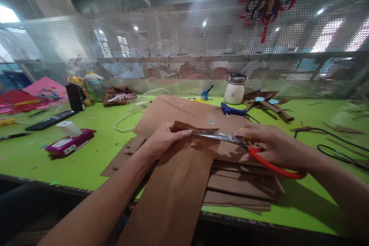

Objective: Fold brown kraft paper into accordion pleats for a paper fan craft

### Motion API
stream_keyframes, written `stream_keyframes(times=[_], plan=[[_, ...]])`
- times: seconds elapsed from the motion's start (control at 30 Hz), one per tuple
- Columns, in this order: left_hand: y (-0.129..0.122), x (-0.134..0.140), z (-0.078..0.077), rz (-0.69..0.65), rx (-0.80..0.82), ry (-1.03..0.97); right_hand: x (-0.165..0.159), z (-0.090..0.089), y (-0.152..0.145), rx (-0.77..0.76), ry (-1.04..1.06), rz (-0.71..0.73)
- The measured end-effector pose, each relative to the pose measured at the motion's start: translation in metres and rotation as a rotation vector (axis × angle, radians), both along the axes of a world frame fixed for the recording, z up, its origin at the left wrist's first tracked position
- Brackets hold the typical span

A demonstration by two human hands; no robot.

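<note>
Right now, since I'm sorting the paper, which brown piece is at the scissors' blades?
The long brown strip in the left hand, hanging past the near edge of the green table; the large sheet and the stack lie on it.

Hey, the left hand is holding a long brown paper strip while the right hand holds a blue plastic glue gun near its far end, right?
Not quite. In the head view, the right hand holds silver metal scissors with a red handle loop; the blue plastic glue gun lies beyond. The left hand does hold the long brown paper strip.
</note>
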State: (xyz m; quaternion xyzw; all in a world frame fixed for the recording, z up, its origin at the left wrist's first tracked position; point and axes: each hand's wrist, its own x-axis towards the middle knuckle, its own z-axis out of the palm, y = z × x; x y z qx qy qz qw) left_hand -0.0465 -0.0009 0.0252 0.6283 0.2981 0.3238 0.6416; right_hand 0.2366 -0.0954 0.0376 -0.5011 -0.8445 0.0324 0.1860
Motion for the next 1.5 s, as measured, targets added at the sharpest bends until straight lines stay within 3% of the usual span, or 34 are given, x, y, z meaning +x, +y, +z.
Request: stream_keyframes(times=[0.5, 1.1, 1.5], plan=[[-0.002, 0.002, -0.002, 0.032, -0.014, -0.041, -0.003, -0.003, 0.000, -0.001, 0.038, 0.019], [-0.003, 0.002, 0.000, 0.054, -0.017, -0.005, 0.000, -0.007, 0.001, 0.134, -0.007, 0.001], [-0.001, 0.005, -0.005, -0.013, 0.005, -0.051, -0.012, -0.003, 0.000, 0.006, -0.007, -0.026]])
